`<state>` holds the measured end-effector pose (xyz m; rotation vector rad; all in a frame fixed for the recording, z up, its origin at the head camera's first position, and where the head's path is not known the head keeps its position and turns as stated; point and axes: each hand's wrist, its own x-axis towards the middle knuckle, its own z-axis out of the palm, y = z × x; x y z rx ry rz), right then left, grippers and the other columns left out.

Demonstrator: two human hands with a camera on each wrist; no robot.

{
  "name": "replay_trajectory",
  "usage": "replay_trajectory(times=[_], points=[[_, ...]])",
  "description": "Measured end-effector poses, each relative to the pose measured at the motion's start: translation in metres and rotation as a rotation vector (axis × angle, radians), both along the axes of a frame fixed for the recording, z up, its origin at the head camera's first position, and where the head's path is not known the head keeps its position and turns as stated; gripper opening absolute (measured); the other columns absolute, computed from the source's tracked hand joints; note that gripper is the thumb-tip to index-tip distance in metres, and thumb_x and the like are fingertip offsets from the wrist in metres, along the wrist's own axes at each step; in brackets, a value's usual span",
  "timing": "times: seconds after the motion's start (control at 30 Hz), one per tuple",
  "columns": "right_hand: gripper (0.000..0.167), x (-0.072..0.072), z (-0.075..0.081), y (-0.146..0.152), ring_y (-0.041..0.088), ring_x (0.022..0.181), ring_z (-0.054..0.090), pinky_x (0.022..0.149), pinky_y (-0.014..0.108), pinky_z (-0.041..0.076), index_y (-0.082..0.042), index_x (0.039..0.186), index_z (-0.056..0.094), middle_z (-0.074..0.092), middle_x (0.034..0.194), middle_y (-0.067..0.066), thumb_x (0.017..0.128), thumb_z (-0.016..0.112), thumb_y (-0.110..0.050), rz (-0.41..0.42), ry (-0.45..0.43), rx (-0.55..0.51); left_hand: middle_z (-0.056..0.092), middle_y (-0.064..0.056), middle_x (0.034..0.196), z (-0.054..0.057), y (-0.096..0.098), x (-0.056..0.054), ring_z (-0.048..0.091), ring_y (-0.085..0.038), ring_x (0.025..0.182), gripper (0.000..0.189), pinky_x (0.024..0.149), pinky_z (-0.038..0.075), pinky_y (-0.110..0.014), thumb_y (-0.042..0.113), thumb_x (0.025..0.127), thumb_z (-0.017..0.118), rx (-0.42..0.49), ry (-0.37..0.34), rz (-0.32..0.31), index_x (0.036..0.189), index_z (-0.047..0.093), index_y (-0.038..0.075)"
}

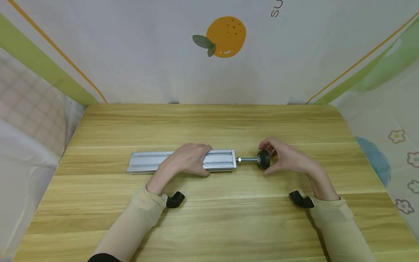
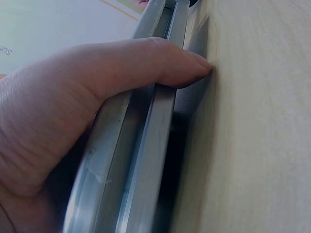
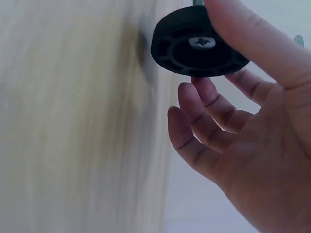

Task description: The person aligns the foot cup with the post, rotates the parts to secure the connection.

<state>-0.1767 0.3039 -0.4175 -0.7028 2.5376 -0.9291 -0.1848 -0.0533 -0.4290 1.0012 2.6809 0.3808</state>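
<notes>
Hands (image 1: 187, 159) (image 1: 288, 158) at metal bar (image 1: 147, 160) (and black foot (image 1: 263, 159))

Your left arm in beige cloth (image 1: 132, 220) angles forward and inward; your bare left hand (image 1: 188, 159) arches palm down in a grip, thumb on the near side. Your right arm in beige cloth (image 1: 340, 231) also angles inward, your bare right hand (image 1: 289, 157) facing left, thumb and fingers curved.
</notes>
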Motion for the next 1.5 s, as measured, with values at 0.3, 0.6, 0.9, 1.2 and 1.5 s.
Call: replay_trajectory(times=[0.3,0.6,0.9,1.2,1.5], points=[[0.063,0.002,0.002,0.004,0.02,0.107,0.057,0.092,0.038,0.053,-0.012,0.13,0.056,0.063,0.124,0.004,0.078,0.089,-0.027,-0.033,0.007,0.028,0.068,0.003,0.098,-0.001,0.001,-0.001,0.06,-0.014,0.083,0.053,0.084,0.056,-0.038,0.041,0.073,0.082,-0.004,-0.001,-0.005,0.113,0.06,0.014],[0.044,0.003,0.006,0.01,0.017,0.107,0.064,0.089,0.032,0.054,-0.009,0.139,0.058,0.068,0.129,0.006,0.101,0.065,-0.03,0.021,-0.025,0.067,0.066,0.005,0.094,-0.001,-0.001,0.0,0.059,-0.013,0.081,0.054,0.083,0.056,-0.037,0.042,0.073,0.082,-0.009,-0.003,-0.006,0.114,0.06,0.014],[0.063,0.002,0.006,0.007,0.02,0.111,0.06,0.094,0.041,0.054,-0.013,0.141,0.054,0.062,0.134,0.004,0.088,0.082,-0.032,-0.011,-0.059,0.024,0.064,0.006,0.091,-0.001,0.0,-0.001,0.057,-0.013,0.078,0.052,0.078,0.054,-0.035,0.041,0.073,0.082,0.0,-0.004,-0.005,0.111,0.06,0.015],[0.073,0.0,0.001,0.0,0.021,0.105,0.056,0.092,0.035,0.053,-0.01,0.13,0.053,0.061,0.123,0.007,0.071,0.095,-0.025,-0.009,-0.009,0.01,0.063,0.006,0.09,-0.002,0.0,-0.002,0.057,-0.013,0.078,0.05,0.078,0.054,-0.035,0.042,0.073,0.082,-0.002,-0.013,-0.002,0.109,0.059,0.016],[0.063,0.002,0.005,0.002,0.02,0.106,0.057,0.091,0.039,0.053,-0.01,0.133,0.056,0.064,0.122,0.004,0.082,0.087,-0.028,-0.03,-0.02,0.041,0.063,0.006,0.09,0.0,0.0,-0.002,0.057,-0.014,0.078,0.051,0.077,0.054,-0.035,0.042,0.073,0.083,-0.002,-0.021,-0.001,0.109,0.059,0.015]])
